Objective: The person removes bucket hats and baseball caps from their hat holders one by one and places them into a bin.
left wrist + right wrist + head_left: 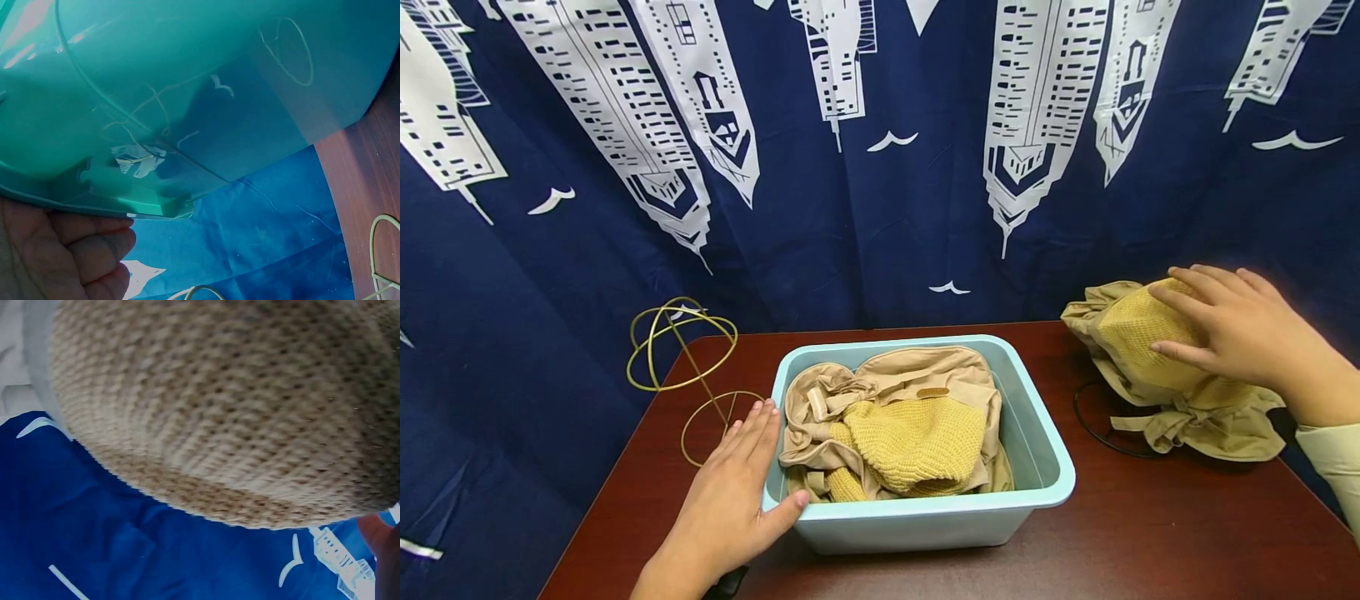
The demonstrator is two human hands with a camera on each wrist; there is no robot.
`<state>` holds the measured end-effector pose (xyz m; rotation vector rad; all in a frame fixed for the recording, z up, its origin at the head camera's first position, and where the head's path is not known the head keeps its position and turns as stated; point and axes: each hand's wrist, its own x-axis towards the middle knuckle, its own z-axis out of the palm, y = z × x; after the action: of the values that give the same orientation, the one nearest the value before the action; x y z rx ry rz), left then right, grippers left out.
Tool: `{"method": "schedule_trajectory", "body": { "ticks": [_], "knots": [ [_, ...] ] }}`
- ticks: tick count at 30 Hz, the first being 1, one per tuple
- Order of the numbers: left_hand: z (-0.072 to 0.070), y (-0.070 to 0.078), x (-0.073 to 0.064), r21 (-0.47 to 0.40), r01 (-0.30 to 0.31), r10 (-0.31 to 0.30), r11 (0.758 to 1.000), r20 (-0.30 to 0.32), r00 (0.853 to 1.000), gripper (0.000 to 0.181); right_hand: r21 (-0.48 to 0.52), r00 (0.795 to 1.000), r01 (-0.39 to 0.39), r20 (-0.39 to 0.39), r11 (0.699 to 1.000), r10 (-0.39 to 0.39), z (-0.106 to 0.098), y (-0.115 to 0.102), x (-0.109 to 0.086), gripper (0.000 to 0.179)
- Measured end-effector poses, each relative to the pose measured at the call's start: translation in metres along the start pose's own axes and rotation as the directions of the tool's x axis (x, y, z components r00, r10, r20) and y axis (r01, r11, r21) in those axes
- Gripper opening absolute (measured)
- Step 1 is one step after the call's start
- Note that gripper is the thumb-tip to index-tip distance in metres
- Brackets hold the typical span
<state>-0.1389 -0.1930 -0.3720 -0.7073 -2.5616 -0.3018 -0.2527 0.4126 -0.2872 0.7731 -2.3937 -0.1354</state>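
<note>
Okay so I've got my two hands (730, 487) (1255, 333), one tub (917, 529), two bunches of tan-and-yellow fabric (917, 442) (1142, 337), one wire stand (702, 376), one table (1150, 517).

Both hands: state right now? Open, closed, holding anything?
Left hand: open, fingers straight, at the left rim of the light-blue bin.
Right hand: open, fingers extended over the yellow knit piece; contact unclear.
</note>
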Motion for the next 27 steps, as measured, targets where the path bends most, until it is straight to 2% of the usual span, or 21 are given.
{"method": "schedule_trajectory", "body": {
  "ticks": [3, 7, 15, 22, 27],
  "knots": [
    [0.001, 0.0, -0.001, -0.001, -0.005, 0.005, 1.0, -0.006, 1.0, 0.09, -0.013, 0.997, -0.051, 0.051, 0.999, 0.051, 0.002, 0.0, -0.004, 0.074],
    [0.001, 0.0, -0.001, -0.001, -0.005, 0.005, 1.0, -0.01, 1.0, 0.09, -0.007, 0.993, -0.085, 0.076, 0.996, 0.085, 0.006, 0.004, -0.006, 0.074],
    [0.001, 0.0, 0.0, 0.005, -0.001, 0.001, 1.0, -0.013, 1.0, 0.09, -0.012, 0.999, -0.035, 0.03, 0.999, 0.035, 0.012, 0.01, -0.004, 0.066],
    [0.0, 0.001, -0.002, -0.003, 0.014, -0.014, 1.0, -0.005, 1.0, 0.09, -0.015, 0.999, -0.041, 0.006, 0.999, 0.041, 0.017, 0.01, 0.0, 0.054],
    [0.001, 0.001, -0.002, -0.004, 0.007, -0.007, 1.0, -0.015, 1.0, 0.09, 0.02, 0.998, -0.065, 0.003, 0.998, 0.065, 0.019, 0.011, -0.001, 0.046]
  ]
}}
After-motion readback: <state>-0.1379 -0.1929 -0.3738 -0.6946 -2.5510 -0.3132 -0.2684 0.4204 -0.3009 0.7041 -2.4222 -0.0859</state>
